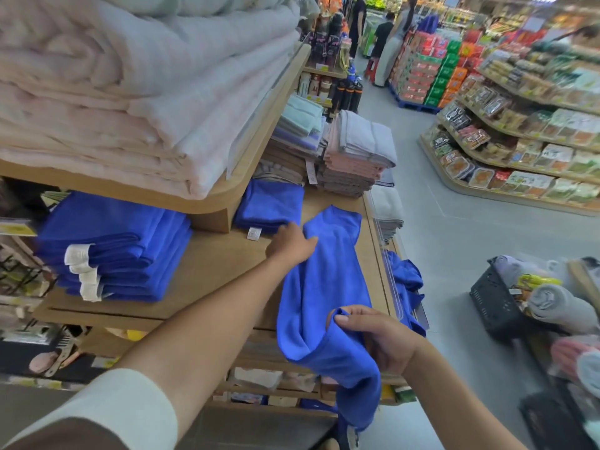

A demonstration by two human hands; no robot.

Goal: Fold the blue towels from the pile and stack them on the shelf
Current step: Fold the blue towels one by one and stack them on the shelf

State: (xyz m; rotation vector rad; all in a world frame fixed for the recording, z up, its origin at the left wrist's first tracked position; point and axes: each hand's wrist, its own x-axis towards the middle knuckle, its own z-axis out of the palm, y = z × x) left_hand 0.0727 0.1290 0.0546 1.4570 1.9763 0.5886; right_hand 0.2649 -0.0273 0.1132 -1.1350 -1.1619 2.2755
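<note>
A blue towel lies stretched lengthwise on the wooden shelf, its near end hanging over the front edge. My left hand presses flat on the towel's far left edge. My right hand pinches the near end of the same towel, lifting a fold. A stack of folded blue towels with white tags sits at the left of the shelf. Another folded blue towel lies at the back. A crumpled blue towel hangs at the shelf's right edge.
Folded pink and white blankets fill the upper shelf. Grey and pink towel stacks stand behind. A black basket with rolled towels is on the right. Snack shelves and several people stand down the aisle.
</note>
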